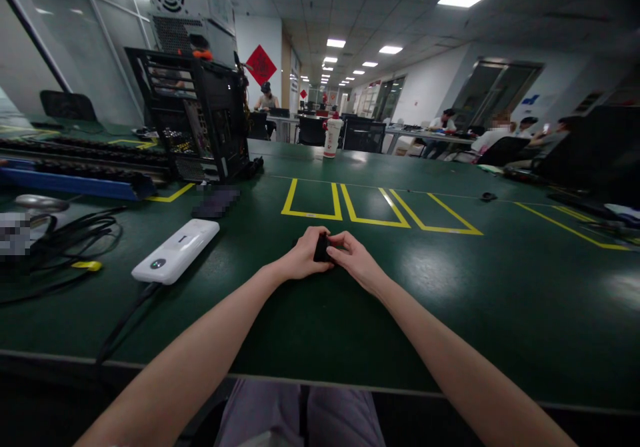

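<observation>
Between my two hands, low over the green table (300,327), is a small black block-like object (321,248); its exact kind is too dark to make out. My left hand (306,255) is closed around its left side, thumb toward me. From the right, my right hand (353,257) pinches at the object's edge with thumb and fingertips. Part of the black object is hidden behind the fingers. Beyond my hands, yellow tape outlines (313,216) mark the tabletop.
To the left lie a white power bank (176,252) with a cable, a dark phone-like slab (217,202) and tangled black cables (75,234). An open black computer case (200,114) stands behind them. A white cup (332,137) is at the far edge. Several people sit farther back.
</observation>
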The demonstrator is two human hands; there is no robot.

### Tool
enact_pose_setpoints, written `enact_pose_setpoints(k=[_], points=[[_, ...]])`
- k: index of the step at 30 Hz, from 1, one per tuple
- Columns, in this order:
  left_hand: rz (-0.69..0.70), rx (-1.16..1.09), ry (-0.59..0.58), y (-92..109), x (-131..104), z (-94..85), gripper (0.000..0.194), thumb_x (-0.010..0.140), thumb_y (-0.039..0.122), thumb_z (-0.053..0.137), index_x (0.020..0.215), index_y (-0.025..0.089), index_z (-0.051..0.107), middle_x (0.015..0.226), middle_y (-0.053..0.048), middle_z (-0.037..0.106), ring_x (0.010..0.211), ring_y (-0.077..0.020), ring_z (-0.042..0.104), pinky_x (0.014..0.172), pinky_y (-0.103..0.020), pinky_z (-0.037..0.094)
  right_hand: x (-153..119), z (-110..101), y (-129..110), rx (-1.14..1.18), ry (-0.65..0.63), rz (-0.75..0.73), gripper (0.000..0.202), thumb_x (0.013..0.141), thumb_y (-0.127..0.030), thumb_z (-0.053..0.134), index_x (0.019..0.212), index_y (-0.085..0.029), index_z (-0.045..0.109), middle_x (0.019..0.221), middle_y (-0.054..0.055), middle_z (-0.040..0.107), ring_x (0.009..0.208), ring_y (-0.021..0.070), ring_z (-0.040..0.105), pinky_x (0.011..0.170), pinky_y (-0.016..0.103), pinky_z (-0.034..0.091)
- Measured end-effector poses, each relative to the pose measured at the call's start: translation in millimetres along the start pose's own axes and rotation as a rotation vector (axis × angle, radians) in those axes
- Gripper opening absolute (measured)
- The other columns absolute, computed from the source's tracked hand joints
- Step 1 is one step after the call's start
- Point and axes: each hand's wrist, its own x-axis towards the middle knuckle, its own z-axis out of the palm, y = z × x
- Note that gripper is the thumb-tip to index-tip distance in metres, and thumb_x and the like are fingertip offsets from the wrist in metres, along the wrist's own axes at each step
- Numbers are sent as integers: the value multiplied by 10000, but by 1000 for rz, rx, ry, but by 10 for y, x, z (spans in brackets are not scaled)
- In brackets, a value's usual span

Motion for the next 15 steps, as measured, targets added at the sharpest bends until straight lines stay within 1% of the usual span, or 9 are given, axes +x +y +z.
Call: enact_pose_setpoints(k=[2, 4, 9, 15], points=[[-4, -12, -4, -9, 0, 1, 589, 642, 267, 647, 1132, 191, 329, 1108, -84, 405, 1036, -252, 438, 900, -422, 371, -20, -4, 0, -34, -27, -41, 233, 673, -266, 630, 868, -224, 511, 969, -7, 537, 846, 143, 565, 799, 339, 441], [-8, -23, -3, -11, -1, -3, 592, 638, 265, 651, 1130, 195, 331, 1109, -82, 405, 1039, -254, 437, 901, -429, 370, -43, -1, -12, -60, -44, -46, 235, 681, -280, 618, 883, -233, 506, 1005, -5, 528, 850, 151, 568, 782, 339, 444], [-4, -46, -16, 21, -9, -27, 596, 636, 250, 650, 1136, 199, 329, 1102, -78, 410, 1030, -251, 443, 903, -432, 366, -54, 17, -13, -120, 29, -79, 209, 703, -336, 586, 867, -224, 519, 985, 6, 537, 866, 165, 550, 777, 348, 438], [6, -45, -3, 40, 1, -18, 585, 628, 237, 651, 1122, 199, 340, 1079, -75, 418, 1004, -247, 454, 886, -418, 377, -19, -25, 21, -143, 47, -44, 310, 683, -316, 615, 964, -228, 517, 1015, 28, 533, 931, 179, 527, 832, 376, 412]])
